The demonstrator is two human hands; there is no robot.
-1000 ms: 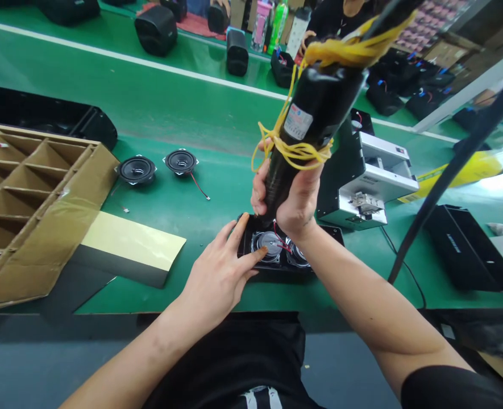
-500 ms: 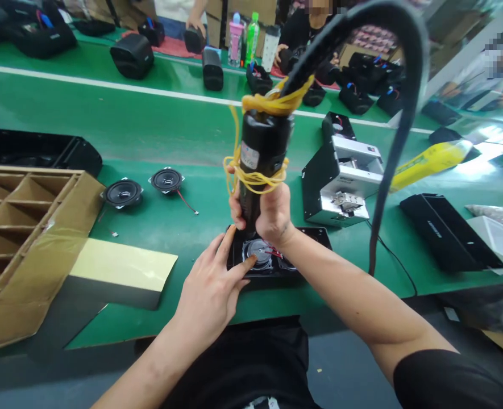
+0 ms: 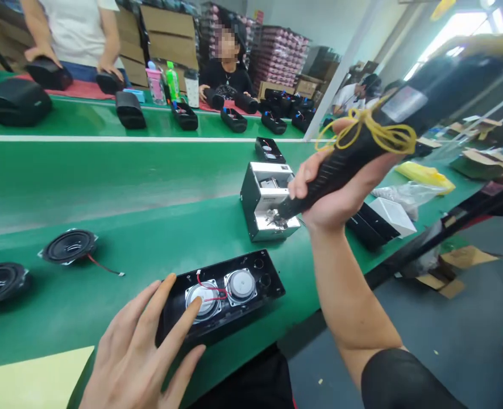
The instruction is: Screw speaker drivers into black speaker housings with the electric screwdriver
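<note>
My right hand (image 3: 336, 187) is wrapped round a black electric screwdriver (image 3: 362, 130) tied with yellow cord. The screwdriver slants down to the left, its tip over the front of a silver-and-black screw feeder (image 3: 272, 196); whether it touches a screw I cannot tell. Below, a black speaker housing (image 3: 272, 272) lies on the green bench, inner side up. Two round speaker drivers with silver backs, a left one (image 3: 208, 304) and a right one (image 3: 241, 284), sit in it, with red wires between. My left hand (image 3: 140, 341) rests with spread fingers on the housing's left end.
Two loose black speakers, one with a red lead (image 3: 70, 246), lie left on the bench (image 3: 149, 216). Yellow paper (image 3: 33, 378) is at near left. Behind the feeder lies another housing (image 3: 270, 150). Across the bench, two people handle black speaker shells (image 3: 185, 115) beside bottles (image 3: 172, 82).
My right hand has lifted the screwdriver off the housing and swung it right to the feeder. My left hand stays at the housing's left end. The view has turned right.
</note>
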